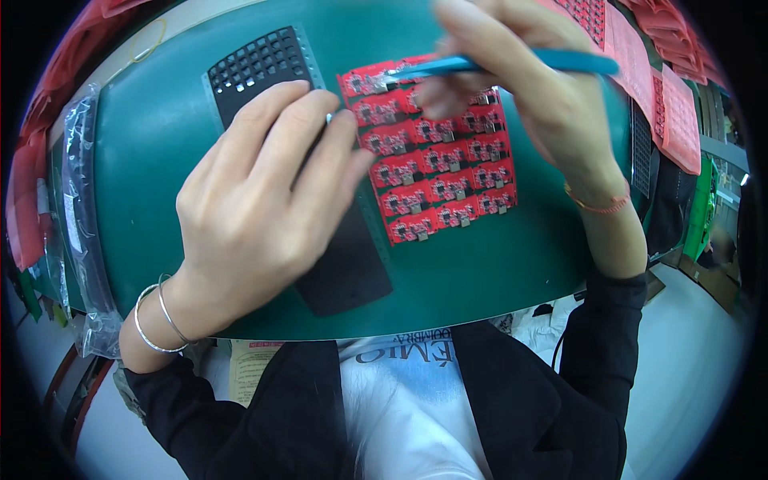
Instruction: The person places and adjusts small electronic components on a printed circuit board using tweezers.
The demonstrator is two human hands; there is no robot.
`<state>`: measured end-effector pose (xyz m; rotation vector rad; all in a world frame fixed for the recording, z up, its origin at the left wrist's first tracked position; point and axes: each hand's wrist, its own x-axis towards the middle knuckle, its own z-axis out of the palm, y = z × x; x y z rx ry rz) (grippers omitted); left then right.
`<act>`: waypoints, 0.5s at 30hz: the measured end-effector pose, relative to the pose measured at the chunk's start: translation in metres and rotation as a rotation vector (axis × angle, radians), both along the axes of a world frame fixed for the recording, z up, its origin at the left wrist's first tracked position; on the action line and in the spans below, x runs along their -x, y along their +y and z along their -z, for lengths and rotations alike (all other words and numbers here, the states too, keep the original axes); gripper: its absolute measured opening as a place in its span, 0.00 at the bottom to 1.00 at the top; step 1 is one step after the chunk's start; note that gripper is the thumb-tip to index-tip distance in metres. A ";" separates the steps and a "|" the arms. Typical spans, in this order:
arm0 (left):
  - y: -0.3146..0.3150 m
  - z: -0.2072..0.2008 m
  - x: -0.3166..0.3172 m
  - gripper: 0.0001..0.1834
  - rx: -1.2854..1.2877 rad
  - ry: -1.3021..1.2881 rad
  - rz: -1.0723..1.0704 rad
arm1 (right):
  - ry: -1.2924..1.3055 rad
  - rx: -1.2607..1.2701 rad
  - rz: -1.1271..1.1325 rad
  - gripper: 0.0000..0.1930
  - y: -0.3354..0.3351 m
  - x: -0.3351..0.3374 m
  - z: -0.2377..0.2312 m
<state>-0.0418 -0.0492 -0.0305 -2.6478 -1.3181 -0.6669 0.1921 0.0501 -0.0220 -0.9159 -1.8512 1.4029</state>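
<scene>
In my right hand (556, 112) is a pair of blue tweezers (574, 62), its tip over the top left of a red circuit board panel (456, 188). The panel carries rows of small identical boards with black chips and metal connectors. My left hand (248, 192) lies across a black sheet (348, 268) with a clear edge strip. Its thumb and fingertips are drawn together at the panel's left edge. A tiny pale speck shows at the fingertips; what they hold cannot be made out. Small black squares (260, 60) sit in rows at the sheet's far end. The right fingers are blurred.
The work lies on a green mat (144, 192). Clear plastic bags (84, 216) lie along its left edge. Pink wrapping sheets (676, 120) and more red boards (588, 18) are stacked at the far right. A yellow loop (150, 42) lies at the far left.
</scene>
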 end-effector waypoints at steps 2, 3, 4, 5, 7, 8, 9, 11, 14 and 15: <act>0.002 0.006 0.003 0.16 -0.013 0.020 -0.048 | 0.067 0.185 -0.006 0.16 0.009 0.029 -0.003; 0.002 0.014 0.005 0.14 -0.075 0.013 -0.040 | 0.134 0.384 -0.020 0.17 0.013 0.041 -0.003; 0.002 0.019 0.007 0.13 -0.137 0.006 -0.031 | 0.135 0.382 -0.030 0.17 0.016 0.050 -0.003; 0.001 0.022 0.006 0.12 -0.158 0.010 -0.040 | 0.059 0.406 -0.030 0.17 0.020 0.057 -0.003; 0.003 0.022 0.008 0.11 -0.151 -0.008 -0.037 | -0.001 0.451 -0.024 0.17 0.024 0.064 -0.001; 0.004 0.023 0.008 0.11 -0.144 -0.025 -0.025 | -0.006 0.453 -0.030 0.17 0.024 0.065 0.000; 0.003 0.023 0.007 0.10 -0.130 -0.036 -0.030 | -0.023 0.450 -0.026 0.16 0.024 0.066 -0.001; 0.003 0.020 0.009 0.10 -0.120 -0.029 -0.036 | -0.030 0.440 -0.030 0.15 0.024 0.067 0.001; 0.003 0.021 0.011 0.11 -0.100 -0.042 -0.036 | -0.007 0.455 -0.016 0.15 0.024 0.069 0.002; 0.003 0.019 0.011 0.11 -0.090 -0.027 -0.033 | -0.009 0.457 -0.016 0.15 0.025 0.069 0.003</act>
